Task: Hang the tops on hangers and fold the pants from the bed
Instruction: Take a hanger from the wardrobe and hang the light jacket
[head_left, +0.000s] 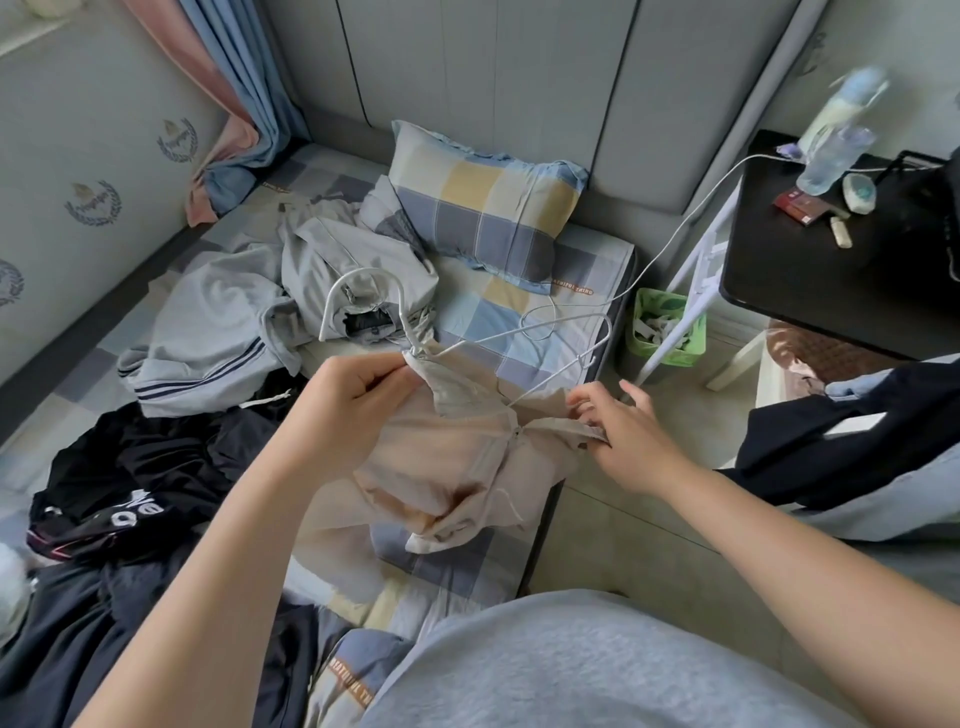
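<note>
Head view: left hand (358, 395) is curled, thumb & fingertips pinching the collar of a soft beige top (457, 467) right at the neck of a thin white wire hanger (363, 271). Right hand (623, 436) sits at the top's other shoulder, by the hanger's right end. Its fingers are partly bent and nip the fabric edge, index sticking out looser. Top is held up over the bed's right edge, bunched & hanging down twd the checked bed sheet (467, 296). Only part of it looks threaded onto the wire.

Handling, my guess: top is light, limp, no stiffness, so it'll sag & slide off smooth wire if let go. Best hold is at collar/shoulder seams, stretch the neck opening wide, work each shoulder over a hanger end in turn. The hanger is light but springy, so steady it at the neck under the hook.

Other stuff on bed: crumpled grey clothes (218, 317) w/ dark stripes mid-bed twd the left edge, black clothes (156, 457) w/ white print near the left edge, checked pillow (483, 208) at the head end. Black side table (805, 280) stands off the bed's right side.
</note>
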